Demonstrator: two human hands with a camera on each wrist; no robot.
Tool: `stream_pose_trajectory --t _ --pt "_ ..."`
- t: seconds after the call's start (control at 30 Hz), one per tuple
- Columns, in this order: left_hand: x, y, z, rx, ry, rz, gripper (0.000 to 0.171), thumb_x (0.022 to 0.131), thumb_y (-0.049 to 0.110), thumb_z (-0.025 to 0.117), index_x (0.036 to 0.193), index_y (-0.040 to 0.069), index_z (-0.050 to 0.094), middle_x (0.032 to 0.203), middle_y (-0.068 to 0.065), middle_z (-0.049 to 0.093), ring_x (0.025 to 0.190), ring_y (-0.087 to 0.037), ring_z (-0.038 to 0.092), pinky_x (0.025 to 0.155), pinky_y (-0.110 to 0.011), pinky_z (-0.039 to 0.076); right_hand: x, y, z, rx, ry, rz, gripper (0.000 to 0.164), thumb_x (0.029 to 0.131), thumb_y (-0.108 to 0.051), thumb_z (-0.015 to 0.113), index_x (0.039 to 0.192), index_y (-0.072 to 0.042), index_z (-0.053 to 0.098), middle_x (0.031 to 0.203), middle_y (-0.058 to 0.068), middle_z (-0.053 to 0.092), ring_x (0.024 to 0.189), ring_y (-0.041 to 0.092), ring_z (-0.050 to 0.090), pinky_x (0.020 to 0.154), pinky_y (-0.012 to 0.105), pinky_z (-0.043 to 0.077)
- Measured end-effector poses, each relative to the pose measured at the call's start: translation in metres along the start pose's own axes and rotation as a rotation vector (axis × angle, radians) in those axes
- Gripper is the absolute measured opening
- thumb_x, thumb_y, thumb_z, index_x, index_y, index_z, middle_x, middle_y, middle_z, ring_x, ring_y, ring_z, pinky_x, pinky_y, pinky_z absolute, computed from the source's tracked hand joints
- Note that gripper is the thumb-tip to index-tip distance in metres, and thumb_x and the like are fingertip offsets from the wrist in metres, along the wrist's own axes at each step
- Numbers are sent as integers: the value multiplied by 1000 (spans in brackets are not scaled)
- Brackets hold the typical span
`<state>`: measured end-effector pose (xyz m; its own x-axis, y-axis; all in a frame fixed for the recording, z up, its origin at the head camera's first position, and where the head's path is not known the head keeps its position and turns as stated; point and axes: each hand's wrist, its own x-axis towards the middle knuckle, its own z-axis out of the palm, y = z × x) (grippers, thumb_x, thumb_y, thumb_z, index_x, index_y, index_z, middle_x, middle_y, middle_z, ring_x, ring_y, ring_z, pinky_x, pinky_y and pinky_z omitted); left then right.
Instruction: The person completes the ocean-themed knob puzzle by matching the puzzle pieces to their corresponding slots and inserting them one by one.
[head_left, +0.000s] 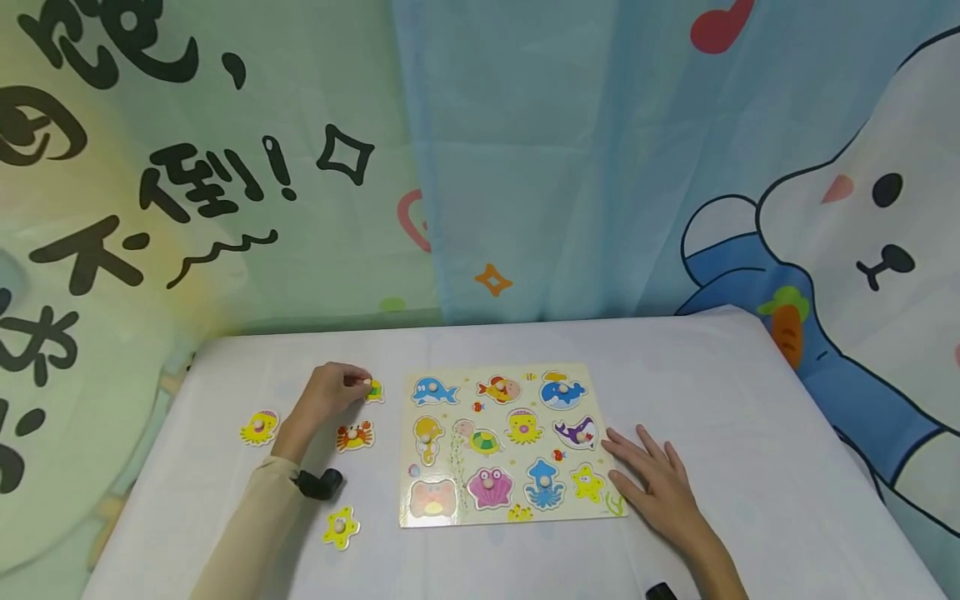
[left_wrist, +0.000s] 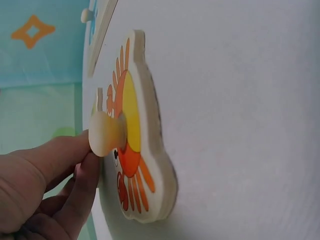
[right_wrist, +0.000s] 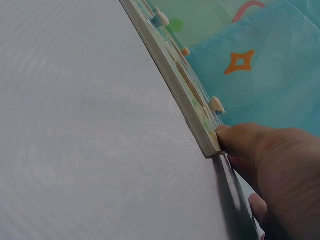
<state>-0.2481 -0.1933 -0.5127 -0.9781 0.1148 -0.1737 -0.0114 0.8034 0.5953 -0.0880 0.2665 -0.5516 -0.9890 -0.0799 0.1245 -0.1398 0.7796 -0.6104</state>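
My left hand (head_left: pixel 330 396) pinches a small green-and-yellow puzzle piece (head_left: pixel 377 392) beyond the board's left side; the fingertips hide part of it. Nearer to me lies an orange crab piece (head_left: pixel 355 437). In the left wrist view the crab's pale knob (left_wrist: pixel 102 134) overlaps the thumb and fingertips. The cream puzzle board (head_left: pixel 465 400) lies flat, bearing sea-animal pictures and knobbed pieces. Along its right edge rests my right hand (head_left: pixel 660 487), fingers spread and fairly straight. Its thumb (right_wrist: pixel 240 137) touches the board's near corner in the right wrist view.
A yellow octopus-like piece (head_left: pixel 259 427) lies left of my left forearm, and a yellow starfish piece (head_left: pixel 341 527) lies to its right, near me. All rest on a white-covered table (head_left: pixel 750 400). A printed curtain (head_left: pixel 525 167) hangs behind the far edge.
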Motion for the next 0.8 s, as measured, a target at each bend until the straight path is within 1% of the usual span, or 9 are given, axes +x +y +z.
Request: stream_pose_trajectory --t 0.27,0.4,0.6,0.7,0.8 --pt "-2 1 3 17 22 3 24 90 13 67 111 1 71 99 -12 70 86 -20 58 85 -37 52 0 -2 0 4 -3 8 42 91 -27 63 131 -15 60 143 15 52 142 47 25 113 66 3" --pt "-2 1 -1 15 27 14 23 90 13 67 110 1 71 99 -12 70 86 -20 58 85 -38 52 1 -4 0 3 -2 9 41 91 -27 63 130 -16 60 144 14 52 142 47 24 112 67 4" --pt "-3 2 -7 28 41 49 24 89 12 67 109 0 71 100 -14 70 87 -21 59 84 -38 52 2 -3 0 -1 -3 4 41 90 -27 63 130 -17 61 144 13 52 142 47 24 112 67 5" --pt "-4 5 -8 14 42 56 24 89 13 67 109 0 71 99 -14 70 87 -22 59 82 -37 52 1 -2 0 -8 5 -1 41 90 -26 63 130 -17 61 143 12 53 141 48 26 112 67 6" --pt "-8 12 -5 -10 38 60 22 89 14 68 107 2 72 97 -12 70 86 -21 59 80 -35 52 0 -2 -1 -9 7 0 41 90 -26 63 130 -17 61 143 12 53 141 48 26 112 68 6"
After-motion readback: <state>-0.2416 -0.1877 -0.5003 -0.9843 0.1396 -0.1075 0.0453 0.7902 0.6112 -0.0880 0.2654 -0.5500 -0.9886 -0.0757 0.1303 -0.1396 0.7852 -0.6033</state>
